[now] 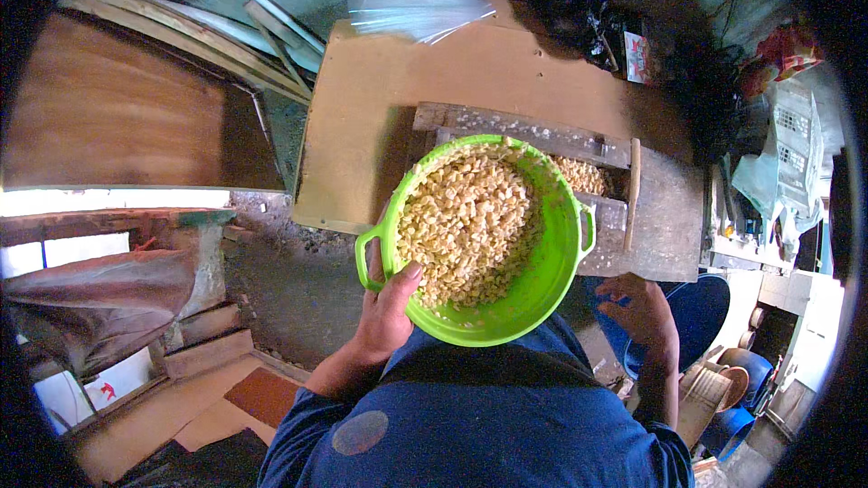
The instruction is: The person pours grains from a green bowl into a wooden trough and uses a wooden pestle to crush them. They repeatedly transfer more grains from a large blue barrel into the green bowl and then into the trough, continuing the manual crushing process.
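A bright green two-handled plastic basin (pixel 522 315) is held in front of my body. My left hand (pixel 390 315) grips it by the rim near its left handle, thumb over the edge. Pale yellow beans (pixel 468 224), which look like soybeans, are heaped toward the basin's left side, baring the green wall at right. My right hand (pixel 634 308) hangs with loosely bent fingers, nothing visible in it, beside the wooden frame's near edge. Behind the basin, a worn wooden frame (pixel 515 123) has a slot with more beans (pixel 580 176) in it. The basin hides part of this frame.
The frame rests on a wooden tabletop (pixel 366 81). A wooden stick (pixel 632 193) crosses its right side. Clear plastic sheets (pixel 420 3) and a black plastic bag (pixel 576 20) lie at the back. A large blue tub (pixel 702 318) stands below right. Planks (pixel 196 37) lean at left.
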`<state>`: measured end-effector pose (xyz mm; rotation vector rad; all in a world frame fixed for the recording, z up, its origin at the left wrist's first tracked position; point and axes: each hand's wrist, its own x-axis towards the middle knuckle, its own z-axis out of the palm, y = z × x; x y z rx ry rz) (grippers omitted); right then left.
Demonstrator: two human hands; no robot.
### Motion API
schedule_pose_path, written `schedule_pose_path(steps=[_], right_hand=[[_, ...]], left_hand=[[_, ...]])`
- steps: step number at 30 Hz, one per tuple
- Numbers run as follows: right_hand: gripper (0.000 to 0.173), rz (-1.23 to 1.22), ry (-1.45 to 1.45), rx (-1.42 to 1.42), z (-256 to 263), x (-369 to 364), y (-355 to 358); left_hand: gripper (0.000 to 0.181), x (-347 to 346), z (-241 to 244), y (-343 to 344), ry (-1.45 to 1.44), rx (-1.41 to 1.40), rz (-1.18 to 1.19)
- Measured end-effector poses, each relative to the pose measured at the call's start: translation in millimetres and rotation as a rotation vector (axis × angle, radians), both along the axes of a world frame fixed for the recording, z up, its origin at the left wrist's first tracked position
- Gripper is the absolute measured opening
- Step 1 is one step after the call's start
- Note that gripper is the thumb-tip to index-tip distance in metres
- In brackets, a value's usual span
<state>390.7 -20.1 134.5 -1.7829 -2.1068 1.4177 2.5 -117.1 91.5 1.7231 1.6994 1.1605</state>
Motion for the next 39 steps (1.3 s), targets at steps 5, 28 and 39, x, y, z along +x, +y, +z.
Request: schedule_pose_path(steps=[5, 28, 39], right_hand=[[0.015, -0.132, -0.15, 0.195, -19, 11, -17], [0.035, 0.381, 0.034, 0.78, 2, -122, 17], [0.032, 0.329, 0.161, 0.822, 19, -118, 28]], left_hand=[[0.057, 28, 15, 10, -0.814, -0.222, 0.065], [0.049, 71, 37, 46, -0.917, -0.427, -0.112], [0.047, 46, 13, 40, -0.799, -0.572, 0.0]])
